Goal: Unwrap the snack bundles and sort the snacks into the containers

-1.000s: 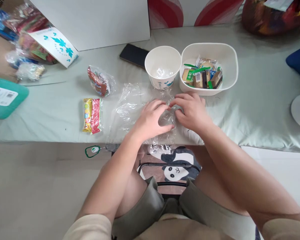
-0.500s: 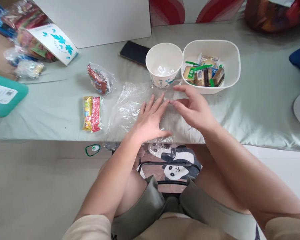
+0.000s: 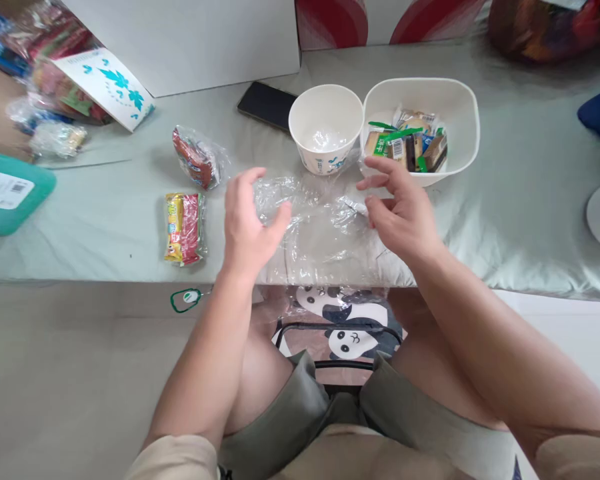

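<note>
A clear plastic bag (image 3: 320, 233) lies crumpled on the cloth-covered surface, its lower edge hanging over the front. My left hand (image 3: 250, 223) is raised over the bag's left side, fingers curved and thumb spread, holding nothing. At the bag's right side, my right hand (image 3: 400, 210) has a raised crease of the film at its thumb and a finger, while its other fingers stay apart. Behind the bag stands a white paper tub (image 3: 326, 157). Touching distance from my right fingertips is a white plastic bin (image 3: 465, 150) with several wrapped snacks (image 3: 405, 150) in it.
Left of the bag are a yellow-and-red snack packet (image 3: 184, 228) and a brown wrapped snack (image 3: 196, 157). A black phone (image 3: 265, 105) lies behind the tub. A green container (image 3: 15, 190) is far left. A large white box (image 3: 195, 40) stands at the back.
My left hand has lifted off the bag and moved left. My right hand has moved slightly right. The bag has shifted right and bunched up.
</note>
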The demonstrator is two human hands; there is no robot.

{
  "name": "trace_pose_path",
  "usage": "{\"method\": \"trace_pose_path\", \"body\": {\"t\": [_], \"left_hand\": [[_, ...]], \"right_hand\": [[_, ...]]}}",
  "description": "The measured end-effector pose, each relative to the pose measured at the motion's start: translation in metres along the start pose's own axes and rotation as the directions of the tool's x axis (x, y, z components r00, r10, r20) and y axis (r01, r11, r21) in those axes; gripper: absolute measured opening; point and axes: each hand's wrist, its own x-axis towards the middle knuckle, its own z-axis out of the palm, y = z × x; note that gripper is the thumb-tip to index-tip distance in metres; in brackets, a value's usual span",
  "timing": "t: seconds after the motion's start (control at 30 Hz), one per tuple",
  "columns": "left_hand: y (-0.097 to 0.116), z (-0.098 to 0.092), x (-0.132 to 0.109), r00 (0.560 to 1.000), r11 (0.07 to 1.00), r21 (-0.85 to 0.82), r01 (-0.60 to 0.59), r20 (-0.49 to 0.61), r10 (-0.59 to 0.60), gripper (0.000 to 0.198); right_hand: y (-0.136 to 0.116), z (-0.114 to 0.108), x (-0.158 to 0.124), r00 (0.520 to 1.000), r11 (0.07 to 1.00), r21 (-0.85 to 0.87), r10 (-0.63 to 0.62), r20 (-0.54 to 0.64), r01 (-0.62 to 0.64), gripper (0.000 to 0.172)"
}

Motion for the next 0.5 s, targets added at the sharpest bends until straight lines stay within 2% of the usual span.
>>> {"method": "trace_pose_path", "body": {"t": [0.07,0.1,0.17,0.27,0.37,0.43,0.5], "left_hand": [[-0.007,-0.006,-0.002,0.997,0.998,0.050,0.030,-0.069,-0.026,0.054],[-0.008,-0.008,-0.003,0.998,0.997,0.073,0.010,-0.063,-0.005,0.051],[-0.004,-0.010,-0.008,0.998,0.993,0.099,-0.070,0.001,0.070,0.034],[0.006,-0.009,-0.014,0.972,0.985,0.097,-0.144,0.201,0.122,0.009],[0.009,-0.009,-0.019,0.915,0.985,0.131,-0.115,0.401,0.053,0.014],[0.008,-0.009,-0.020,0.892,0.981,0.161,-0.106,0.451,0.022,0.019],[0.006,-0.009,-0.021,0.890,0.980,0.162,-0.116,0.455,0.030,0.024]], "right_hand": [[0.005,-0.005,-0.001,0.998,0.998,-0.042,-0.042,-0.051,0.040,0.055],[0.006,-0.007,-0.002,0.996,0.995,-0.075,-0.068,-0.066,0.063,0.055],[0.009,-0.009,-0.005,0.990,0.978,-0.179,-0.121,-0.077,0.106,0.052],[0.009,-0.011,-0.009,0.985,0.917,-0.378,-0.164,-0.057,0.130,0.043],[0.003,-0.016,-0.015,0.975,0.860,-0.483,-0.216,-0.052,0.165,0.034],[-0.002,-0.024,-0.019,0.957,0.848,-0.474,-0.288,-0.034,0.238,0.029],[-0.007,-0.034,-0.026,0.925,0.836,-0.406,-0.372,0.077,0.370,0.026]]}}
